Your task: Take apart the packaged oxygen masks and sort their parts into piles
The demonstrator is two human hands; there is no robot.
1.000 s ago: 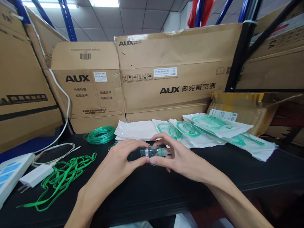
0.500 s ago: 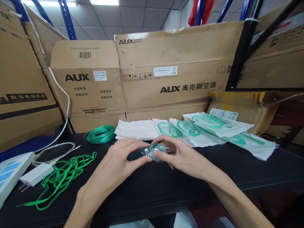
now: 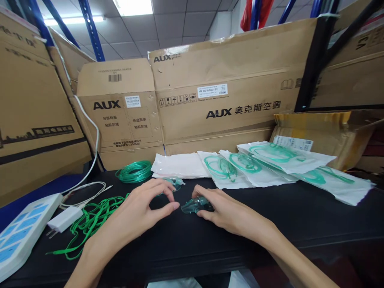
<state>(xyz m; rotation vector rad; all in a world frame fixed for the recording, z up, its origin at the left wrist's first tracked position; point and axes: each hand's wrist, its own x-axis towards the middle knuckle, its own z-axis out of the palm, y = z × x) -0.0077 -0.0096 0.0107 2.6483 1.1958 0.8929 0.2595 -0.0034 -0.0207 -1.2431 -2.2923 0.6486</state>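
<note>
Earlier, both your hands gripped translucent green mask (image 3: 192, 205). Now your left hand (image 3: 147, 204) is off it, thumb and fingers parted, just beside mask's tip. Your right hand (image 3: 225, 206) alone pinches mask, over middle of black tabletop (image 3: 192, 244). Green tubing coil (image 3: 135, 173), white packets (image 3: 181, 165) toward back; cartons (image 3: 234, 64) behind; ceiling light (image 3: 133, 7) above.

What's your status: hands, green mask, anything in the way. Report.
Left hand open, empty. Right hand gripping green mask above black tabletop. Second clear piece close behind left hand, partly hidden.
</note>
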